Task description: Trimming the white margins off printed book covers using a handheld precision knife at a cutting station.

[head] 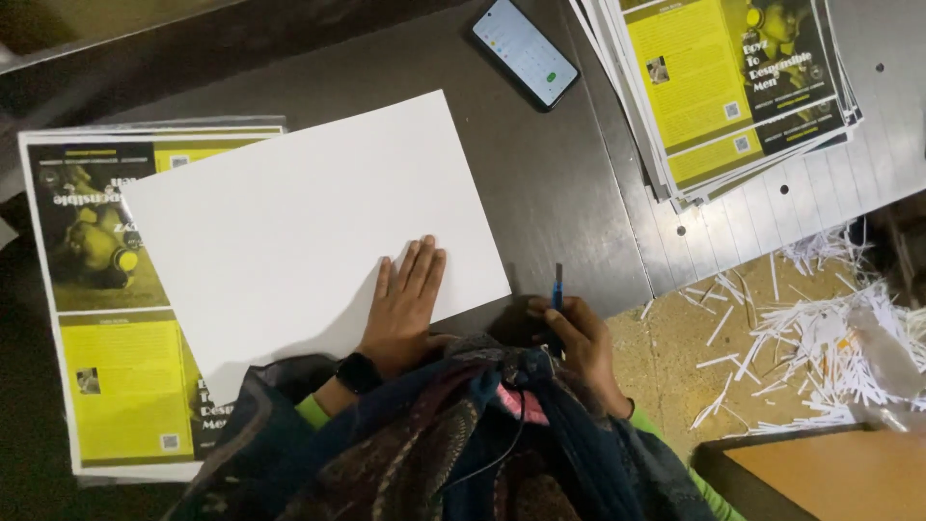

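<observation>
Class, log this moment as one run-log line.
left hand: flat on white sheet | right hand: holding blue cutter | phone: on table

Single head view only, so no second view is sharing any part of the scene. Camera is sitting on the person's head and looking almost straight down past a scarf at the bottom edge. It is facing the dark tabletop [569,183] from close range, with the left hand [405,309] sitting just below frame centre and the right hand [579,352] just right of it. Forward of the hands the view is reaching the tabletop's far edge; right of the right hand it is taking in floor [675,376].
</observation>
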